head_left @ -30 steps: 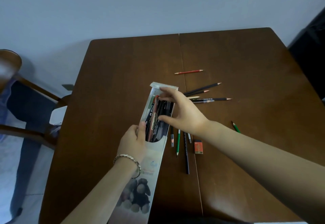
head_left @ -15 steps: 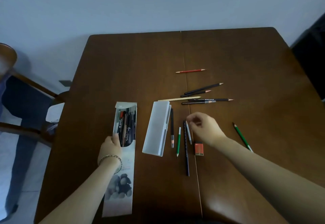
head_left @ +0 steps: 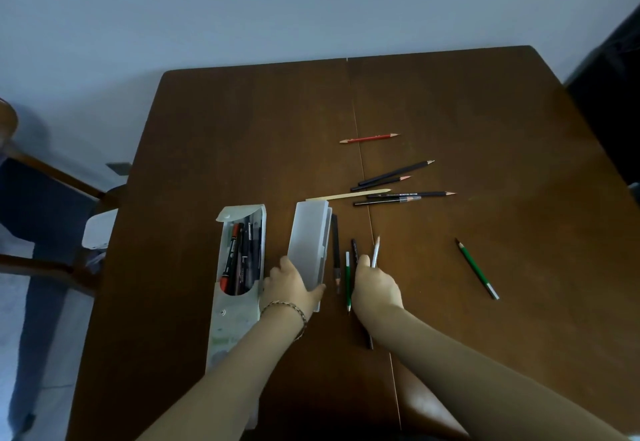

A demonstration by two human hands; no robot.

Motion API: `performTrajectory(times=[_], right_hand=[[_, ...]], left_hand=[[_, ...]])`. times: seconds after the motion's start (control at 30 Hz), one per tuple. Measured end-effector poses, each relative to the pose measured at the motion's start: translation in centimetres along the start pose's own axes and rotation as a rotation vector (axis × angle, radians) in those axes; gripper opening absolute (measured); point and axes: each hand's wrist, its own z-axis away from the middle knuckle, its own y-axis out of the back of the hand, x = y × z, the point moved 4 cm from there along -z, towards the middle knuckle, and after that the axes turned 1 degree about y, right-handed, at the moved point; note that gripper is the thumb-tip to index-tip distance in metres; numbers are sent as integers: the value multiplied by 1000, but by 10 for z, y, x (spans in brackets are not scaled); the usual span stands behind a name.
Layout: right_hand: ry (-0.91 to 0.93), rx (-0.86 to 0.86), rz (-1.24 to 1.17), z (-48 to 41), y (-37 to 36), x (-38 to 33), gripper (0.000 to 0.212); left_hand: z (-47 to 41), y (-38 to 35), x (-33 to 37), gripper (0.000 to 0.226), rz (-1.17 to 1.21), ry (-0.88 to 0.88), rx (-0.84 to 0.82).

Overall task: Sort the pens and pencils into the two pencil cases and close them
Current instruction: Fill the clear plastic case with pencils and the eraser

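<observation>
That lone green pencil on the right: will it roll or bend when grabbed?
Likely stiff: the green pencil lies dead straight. Probably light, being so slim. It may roll if nudged sideways, lying flat on the glossy table with nothing beside it; whether its barrel is round or faceted cannot be told.

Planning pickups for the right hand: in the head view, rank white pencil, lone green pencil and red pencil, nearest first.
1. White pencil: held in the right hand.
2. Lone green pencil: off to its right.
3. Red pencil: farthest, straight ahead.
</observation>
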Motion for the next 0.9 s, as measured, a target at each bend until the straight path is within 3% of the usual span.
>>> performTrajectory(times=[0.1,0.2,0.33,0.5,0.77,0.83,0.9], right_hand=[[-58,-24,-93,-1,0,1,35],[-114,-43,-340,2,8,0,33],[-110,3,-485,2,10,-6,32],[-105,-5,-288,-7,-2,-19,37],[-23,-78,-104,-9,-2,-24,37],[64,-95,-304,-2,5,-26,29],[108,-95,-690,10,15,-33,17]], left_hand=[[2,3,-13,71,212,67,-57],[12,5,-27,66,489,161,-114],[24,4,-40,40,756,228,-145],[35,0,-45,57,1001,317,-214],[47,-7,-46,39,1072,356,-172],[50,-7,-42,36,1081,336,-168],[52,-7,-35,39,1085,325,-173]])
